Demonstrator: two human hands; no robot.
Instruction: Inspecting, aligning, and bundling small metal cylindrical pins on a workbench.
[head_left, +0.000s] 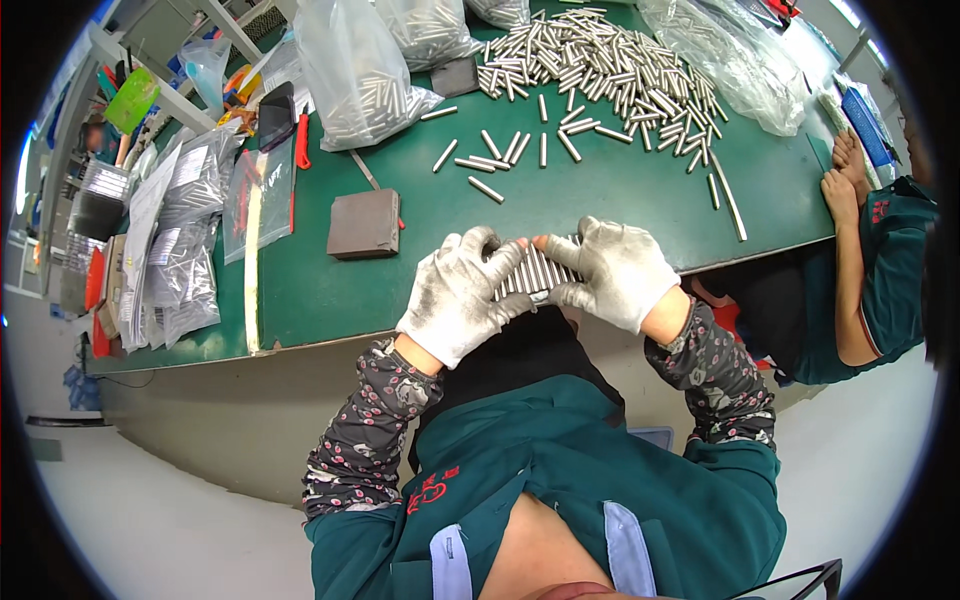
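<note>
A row of short metal pins point(537, 274), lying side by side, is held between my two hands at the front edge of the green table. My left hand point(455, 292), in a soiled white glove, closes on the row's left end with thumb and fingers. On the other end, my right hand point(622, 276) grips in the same way, also gloved. Some bare fingertips show. Beyond the hands, several loose pins point(486, 189) lie scattered in front of a large heap of the same pins point(610, 65). A brown rectangular block point(363, 224) rests left of the hands.
Clear bags of pins point(360, 85) stand at the back. A thin metal strip point(728, 200) lies at right. Left are a red-handled cutter point(302, 140), a dark phone point(276, 118) and bagged parts point(185, 250). A co-worker's hands point(842, 190) rest at the right edge.
</note>
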